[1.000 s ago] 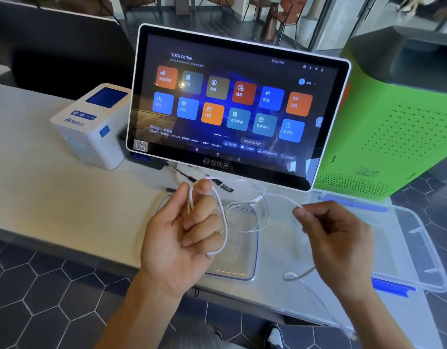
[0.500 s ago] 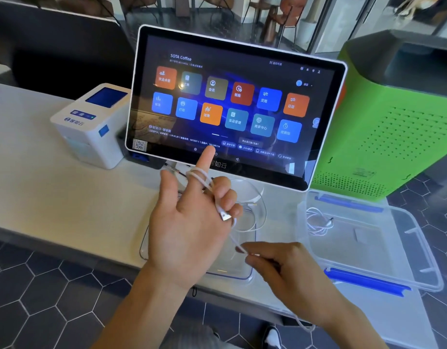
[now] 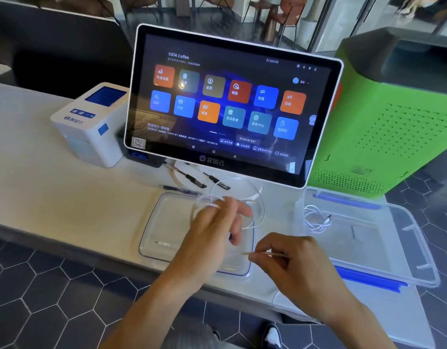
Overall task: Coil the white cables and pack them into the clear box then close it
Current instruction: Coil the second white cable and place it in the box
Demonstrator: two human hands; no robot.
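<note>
Left hand: raised above the lid, fingers spread and blurred, with turns of white cable looped round them; whether any finger clamps the turns cannot be told.
Right hand: low and near the front edge of the tabletop, thumb and forefinger pinching the cable's free tail.
Cable in hand: thin, white, partly coiled; the loops stand up in a loose ring over the lid, the tail runs across to the right hand.
Handling, by judgement: very light, limp yet slightly springy, smooth-jacketed; loops likely to spring open or slide off the fingers if tension drops. Best held at the crossing of the turns, with the tail pinched close behind its plug rather than mid-length.
Lid: clear, blue-trimmed, lying flat at the front edge of the tabletop under the left hand.
Box: clear, blue latches, open, at the right end of the tabletop, overhanging the front edge.
Coiled cable: white, already lying in the box at its left side.
Pens: dark, several, behind the lid.
Screen: lit, upright toward the back.
Printer: white, left of the screen.
Green cabinet: behind the box.
</note>
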